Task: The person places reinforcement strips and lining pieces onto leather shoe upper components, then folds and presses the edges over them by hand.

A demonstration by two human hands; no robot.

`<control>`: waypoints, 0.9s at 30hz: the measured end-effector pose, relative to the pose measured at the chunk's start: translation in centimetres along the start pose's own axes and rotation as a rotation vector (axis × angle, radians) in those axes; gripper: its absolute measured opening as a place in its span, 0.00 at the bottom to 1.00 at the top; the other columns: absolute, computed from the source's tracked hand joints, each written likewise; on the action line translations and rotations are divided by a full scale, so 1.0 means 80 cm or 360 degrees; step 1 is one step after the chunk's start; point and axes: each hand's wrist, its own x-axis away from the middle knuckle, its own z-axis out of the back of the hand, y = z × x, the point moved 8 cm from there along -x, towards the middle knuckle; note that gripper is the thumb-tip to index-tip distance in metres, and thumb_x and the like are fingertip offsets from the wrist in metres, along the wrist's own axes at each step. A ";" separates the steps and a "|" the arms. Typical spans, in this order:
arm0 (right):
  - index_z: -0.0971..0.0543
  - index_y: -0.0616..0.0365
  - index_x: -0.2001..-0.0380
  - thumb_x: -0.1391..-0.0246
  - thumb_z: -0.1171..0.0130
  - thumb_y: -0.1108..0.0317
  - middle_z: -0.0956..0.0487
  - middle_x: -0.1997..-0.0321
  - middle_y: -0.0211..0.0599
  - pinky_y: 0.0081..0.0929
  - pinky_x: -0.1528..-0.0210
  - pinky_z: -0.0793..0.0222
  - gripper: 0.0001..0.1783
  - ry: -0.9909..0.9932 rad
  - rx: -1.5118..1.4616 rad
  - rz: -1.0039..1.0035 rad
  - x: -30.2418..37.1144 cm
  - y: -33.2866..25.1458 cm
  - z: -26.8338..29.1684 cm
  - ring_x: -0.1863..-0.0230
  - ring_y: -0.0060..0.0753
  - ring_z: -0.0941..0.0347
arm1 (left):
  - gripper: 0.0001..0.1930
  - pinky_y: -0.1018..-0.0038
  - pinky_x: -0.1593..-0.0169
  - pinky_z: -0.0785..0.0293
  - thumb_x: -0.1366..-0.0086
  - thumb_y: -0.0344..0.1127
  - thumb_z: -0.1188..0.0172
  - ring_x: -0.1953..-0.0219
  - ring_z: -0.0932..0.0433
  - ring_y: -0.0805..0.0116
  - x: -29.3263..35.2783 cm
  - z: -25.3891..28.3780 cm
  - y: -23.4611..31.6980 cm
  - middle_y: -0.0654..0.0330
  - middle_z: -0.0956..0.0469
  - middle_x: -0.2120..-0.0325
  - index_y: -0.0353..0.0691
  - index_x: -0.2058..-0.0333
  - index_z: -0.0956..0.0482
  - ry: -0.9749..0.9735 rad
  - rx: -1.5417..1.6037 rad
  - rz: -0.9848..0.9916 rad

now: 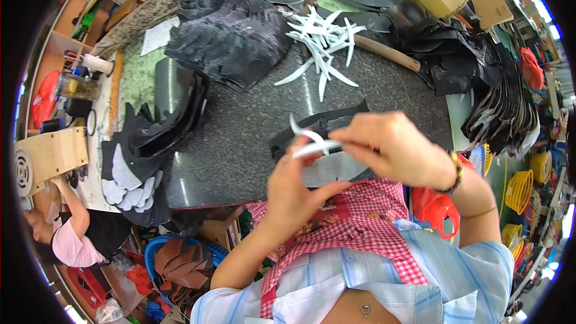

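Note:
My left hand is closed on small white curved strips, held up in front of my body. From the right, my right hand pinches the end of one of these strips. Whether the strips are joined or only crossed cannot be made out. Below my hands, on the dark stone tabletop, lies a black cut piece with a grey area, partly hidden by the hands. Farther off is a loose heap of similar white curved strips.
A wooden handle lies beside the heap. Black sheet pieces are stacked at the far left, more at the right. Grey-white patches lie at the table's left edge. Another person works at far left, near a blue basket.

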 end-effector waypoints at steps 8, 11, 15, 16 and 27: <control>0.20 0.64 0.60 0.48 0.42 0.71 0.20 0.69 0.46 0.32 0.67 0.28 0.12 -0.0121 -0.0402 -0.0395 0.028 0.031 -0.015 0.69 0.43 0.22 | 0.23 0.85 0.65 0.27 0.45 0.24 0.33 0.69 0.22 0.80 -0.037 0.001 -0.005 0.58 0.18 0.66 0.33 0.50 0.27 -0.0394 0.0795 0.0471; 0.20 0.63 0.60 0.48 0.42 0.71 0.20 0.67 0.46 0.32 0.66 0.27 0.12 -0.0034 -0.0416 -0.0281 0.026 0.021 -0.007 0.69 0.44 0.21 | 0.17 0.84 0.65 0.27 0.44 0.24 0.34 0.68 0.21 0.79 -0.050 -0.001 0.003 0.59 0.18 0.68 0.33 0.55 0.23 -0.0417 0.0811 0.0470; 0.19 0.62 0.61 0.48 0.43 0.71 0.19 0.73 0.44 0.26 0.70 0.28 0.11 0.0091 -0.0361 -0.0535 0.030 0.038 0.017 0.74 0.34 0.22 | 0.13 0.81 0.65 0.24 0.41 0.26 0.37 0.69 0.20 0.76 -0.080 -0.006 0.005 0.58 0.18 0.68 0.31 0.57 0.21 -0.0551 0.0954 0.0441; 0.19 0.62 0.62 0.48 0.43 0.71 0.19 0.75 0.43 0.25 0.72 0.29 0.11 0.0220 -0.0417 -0.0479 0.028 0.043 0.021 0.76 0.29 0.22 | 0.13 0.81 0.65 0.24 0.40 0.26 0.38 0.69 0.19 0.74 -0.087 0.000 0.006 0.57 0.18 0.68 0.31 0.56 0.21 -0.0536 0.0972 0.0397; 0.24 0.57 0.52 0.56 0.32 0.67 0.22 0.62 0.42 0.30 0.64 0.27 0.25 0.0614 0.0041 -0.0042 0.011 0.013 0.052 0.64 0.43 0.23 | 0.10 0.81 0.67 0.24 0.40 0.29 0.36 0.68 0.18 0.73 -0.138 0.009 0.030 0.56 0.17 0.68 0.32 0.60 0.20 -0.0623 0.0827 0.0272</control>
